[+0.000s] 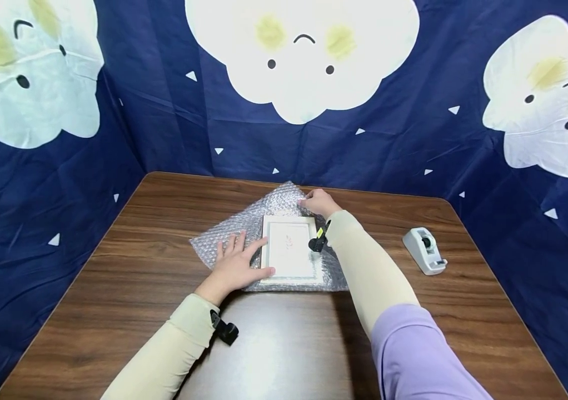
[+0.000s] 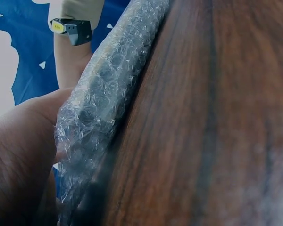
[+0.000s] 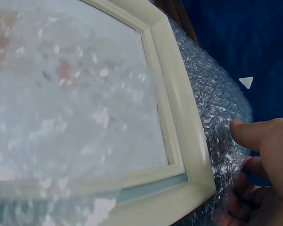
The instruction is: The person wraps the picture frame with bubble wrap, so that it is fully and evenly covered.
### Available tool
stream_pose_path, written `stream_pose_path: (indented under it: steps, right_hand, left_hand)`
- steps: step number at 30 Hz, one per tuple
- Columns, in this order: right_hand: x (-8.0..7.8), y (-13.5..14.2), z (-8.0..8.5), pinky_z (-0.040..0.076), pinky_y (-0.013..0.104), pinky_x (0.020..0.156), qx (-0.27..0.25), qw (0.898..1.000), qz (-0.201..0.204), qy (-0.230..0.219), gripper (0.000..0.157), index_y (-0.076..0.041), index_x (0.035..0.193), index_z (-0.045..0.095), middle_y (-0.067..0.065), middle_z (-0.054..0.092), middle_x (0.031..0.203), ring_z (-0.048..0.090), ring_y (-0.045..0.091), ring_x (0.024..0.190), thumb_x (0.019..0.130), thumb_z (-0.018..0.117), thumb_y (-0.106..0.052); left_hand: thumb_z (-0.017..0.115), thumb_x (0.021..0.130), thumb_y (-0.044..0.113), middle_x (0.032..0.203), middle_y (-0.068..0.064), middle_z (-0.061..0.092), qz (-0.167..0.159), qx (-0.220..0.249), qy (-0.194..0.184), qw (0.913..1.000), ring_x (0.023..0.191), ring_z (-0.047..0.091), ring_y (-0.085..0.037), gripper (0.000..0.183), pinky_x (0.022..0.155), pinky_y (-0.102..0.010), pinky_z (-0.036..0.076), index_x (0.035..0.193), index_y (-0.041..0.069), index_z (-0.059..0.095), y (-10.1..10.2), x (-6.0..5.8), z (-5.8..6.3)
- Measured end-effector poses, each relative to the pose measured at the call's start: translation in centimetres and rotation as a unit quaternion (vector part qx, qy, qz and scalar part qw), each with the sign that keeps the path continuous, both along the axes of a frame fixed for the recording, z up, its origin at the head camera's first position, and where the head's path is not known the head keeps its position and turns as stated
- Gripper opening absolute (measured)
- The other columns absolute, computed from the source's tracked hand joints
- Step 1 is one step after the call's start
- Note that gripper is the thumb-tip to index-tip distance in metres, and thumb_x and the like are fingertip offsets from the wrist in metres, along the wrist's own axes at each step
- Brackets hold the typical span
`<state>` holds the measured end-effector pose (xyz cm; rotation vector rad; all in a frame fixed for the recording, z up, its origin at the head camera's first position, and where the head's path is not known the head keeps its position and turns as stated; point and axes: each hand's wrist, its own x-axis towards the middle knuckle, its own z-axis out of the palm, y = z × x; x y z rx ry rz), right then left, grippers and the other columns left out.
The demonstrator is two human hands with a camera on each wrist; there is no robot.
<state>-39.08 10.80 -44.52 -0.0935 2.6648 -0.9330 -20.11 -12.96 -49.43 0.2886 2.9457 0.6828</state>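
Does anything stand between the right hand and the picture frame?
Only a strip of bubble wrap, seen in the right wrist view between the picture frame and the right hand, which pinches it. No other object visibly stands in the way.

Person's got their left hand (image 1: 238, 264) spread at the left edge of a pale picture frame (image 1: 289, 253), bubble wrap (image 1: 236, 223) poking out around it, and the right hand (image 1: 320, 202) pinching the wrap up by the far side. White tape dispenser (image 1: 421, 250)'s just chilling off to the right on the wood-grain table (image 1: 149, 239), with a navy sad-cloud backdrop (image 1: 159, 105) behind.
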Motion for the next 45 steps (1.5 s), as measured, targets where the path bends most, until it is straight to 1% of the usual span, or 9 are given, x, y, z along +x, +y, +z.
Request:
stream_pose_path:
  steps: [4,8,11,18,24,29,36,42,45]
  right_hand:
    - [0.1,-0.1,0.2,0.047,0.041,0.088,-0.033,0.998,-0.004,0.044,0.025,-0.003,0.109,0.060,0.011,0.059,0.112,0.054,0.026,0.100,0.101,0.062,-0.027]
    - [0.2,-0.4,0.6,0.045,0.036,0.079,-0.060,0.993,0.002,0.101,0.016,-0.005,0.097,0.060,0.009,0.062,0.099,0.053,0.023,0.088,0.100,0.063,-0.020]
    - [0.3,-0.6,1.0,0.045,0.033,0.077,-0.071,0.990,0.015,0.120,0.013,-0.007,0.096,0.063,0.007,0.065,0.098,0.054,0.021,0.087,0.100,0.064,-0.019]
    - [0.7,-0.7,2.0,0.046,0.033,0.078,-0.086,0.985,0.063,0.136,0.010,-0.008,0.097,0.068,0.007,0.070,0.098,0.057,0.020,0.089,0.100,0.064,-0.017]
    - [1.1,-0.3,2.7,0.044,0.030,0.073,-0.106,0.980,0.092,0.140,0.009,-0.009,0.094,0.069,0.007,0.071,0.092,0.056,0.017,0.082,0.099,0.066,-0.017]
    - [1.5,0.1,3.1,0.044,0.031,0.070,-0.088,0.975,0.133,0.153,0.009,-0.010,0.095,0.070,0.003,0.066,0.087,0.053,0.018,0.077,0.099,0.067,-0.017]
    - [2.5,0.5,3.4,0.047,0.034,0.076,-0.048,0.966,0.201,0.158,0.010,-0.008,0.100,0.073,0.004,0.069,0.089,0.056,0.018,0.078,0.099,0.067,-0.016]
    - [3.9,0.8,3.6,0.050,0.034,0.076,-0.007,0.951,0.258,0.172,0.007,-0.011,0.097,0.073,-0.001,0.072,0.091,0.058,0.015,0.077,0.098,0.067,-0.014]
    - [4.6,0.9,3.5,0.050,0.034,0.075,0.016,0.940,0.288,0.181,0.006,-0.013,0.096,0.073,-0.002,0.071,0.090,0.059,0.014,0.076,0.098,0.067,-0.014]
  left_hand:
    - [0.056,0.082,0.080,0.166,-0.026,0.008,0.000,-0.004,-0.001,1.0000,0.151,-0.001,-0.050,0.091,0.115,-0.070,-0.008,0.159,0.040,0.030,0.1,-0.1,-0.2]
    - [0.057,0.082,0.079,0.166,-0.026,0.009,0.001,-0.002,-0.001,1.0000,0.151,-0.001,-0.050,0.090,0.115,-0.070,-0.008,0.159,0.040,0.030,0.2,-0.2,-0.1]
    - [0.058,0.082,0.079,0.166,-0.025,0.008,0.002,-0.002,-0.003,1.0000,0.151,-0.001,-0.049,0.090,0.116,-0.069,-0.008,0.159,0.041,0.030,0.2,-0.2,-0.1]
    - [0.057,0.082,0.079,0.166,-0.025,0.008,0.000,-0.002,-0.005,1.0000,0.152,-0.001,-0.049,0.091,0.116,-0.069,-0.008,0.159,0.040,0.029,0.3,-0.2,-0.2]
    - [0.058,0.081,0.079,0.166,-0.025,0.010,0.003,-0.005,0.002,1.0000,0.151,0.001,-0.050,0.091,0.115,-0.070,-0.007,0.159,0.040,0.031,0.3,-0.2,-0.1]
    - [0.058,0.081,0.078,0.166,-0.025,0.009,0.006,-0.004,0.000,1.0000,0.152,0.000,-0.049,0.090,0.115,-0.069,-0.008,0.159,0.040,0.031,0.2,-0.2,0.1]
    - [0.058,0.081,0.079,0.167,-0.024,0.008,0.009,-0.005,-0.003,0.9999,0.152,0.000,-0.048,0.090,0.116,-0.069,-0.008,0.159,0.041,0.030,0.2,-0.2,0.0]
    - [0.058,0.082,0.079,0.167,-0.023,0.008,0.010,-0.007,-0.004,0.9999,0.152,-0.001,-0.048,0.090,0.116,-0.069,-0.008,0.159,0.041,0.030,0.3,-0.2,-0.1]
    - [0.058,0.082,0.078,0.167,-0.023,0.008,0.011,-0.008,-0.006,0.9999,0.152,-0.001,-0.048,0.090,0.116,-0.069,-0.008,0.159,0.041,0.030,0.3,-0.2,-0.1]
